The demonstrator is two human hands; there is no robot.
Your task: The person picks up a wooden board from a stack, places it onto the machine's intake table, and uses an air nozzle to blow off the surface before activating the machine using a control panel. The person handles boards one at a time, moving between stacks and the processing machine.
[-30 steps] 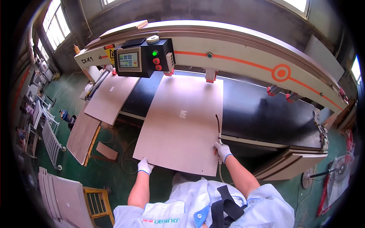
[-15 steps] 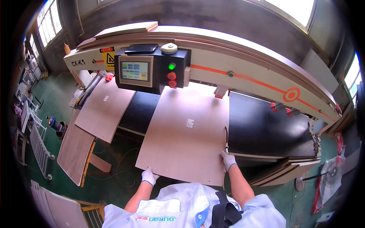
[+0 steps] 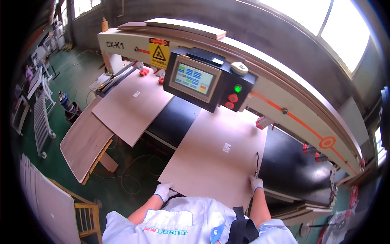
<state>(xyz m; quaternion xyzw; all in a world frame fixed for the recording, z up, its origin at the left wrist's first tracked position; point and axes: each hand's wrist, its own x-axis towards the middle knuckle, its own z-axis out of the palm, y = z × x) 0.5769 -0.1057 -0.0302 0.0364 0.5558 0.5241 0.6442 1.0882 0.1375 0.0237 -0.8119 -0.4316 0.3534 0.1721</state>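
A large pale wooden panel (image 3: pixel 215 156) with a small white label lies partly on the black bed of a machine, its near edge close to my body. My left hand (image 3: pixel 164 191), in a white glove, grips the panel's near edge by the left corner, the fingers partly hidden. At the right edge, my gloved right hand (image 3: pixel 256 183) is closed round what looks like an air blow gun (image 3: pixel 257 162) with a thin black nozzle pointing away from me. That hand rests against the panel's edge.
The machine's long beam (image 3: pixel 268 105) spans the far side, with a control screen (image 3: pixel 194 79) and buttons. A second panel (image 3: pixel 132 103) lies left, overlapping a wooden board (image 3: pixel 83 140). Stacked panels (image 3: pixel 44 199) stand near left, other boards (image 3: pixel 302 213) near right. A rack (image 3: pixel 42 118) stands left.
The view has turned left, so the machine appears tilted and shifted right. Both hands stay at the panel's edges; the panel's near edge now sits closer to my body.
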